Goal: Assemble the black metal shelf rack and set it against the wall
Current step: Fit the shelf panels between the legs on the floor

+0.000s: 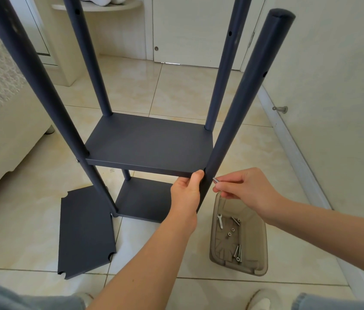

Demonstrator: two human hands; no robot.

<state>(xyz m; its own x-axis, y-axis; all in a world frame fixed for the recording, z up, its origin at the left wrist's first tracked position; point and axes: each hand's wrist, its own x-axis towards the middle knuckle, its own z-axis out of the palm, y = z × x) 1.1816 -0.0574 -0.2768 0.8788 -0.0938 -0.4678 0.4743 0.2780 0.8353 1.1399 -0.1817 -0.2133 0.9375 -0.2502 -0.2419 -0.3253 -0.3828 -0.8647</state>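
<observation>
The black rack stands on the tiled floor with four round posts. A middle shelf and a lower shelf sit between them. My left hand grips the near right post just under the middle shelf's front right corner, thumb against the shelf edge. My right hand pinches a silver bolt, its tip right beside that post at the shelf corner. One loose shelf panel lies flat on the floor to the left.
A translucent grey tray on the floor at right holds several bolts, nuts and a small wrench. A white wall with baseboard and a door stopper runs along the right. A cream sofa stands left, a closed door behind.
</observation>
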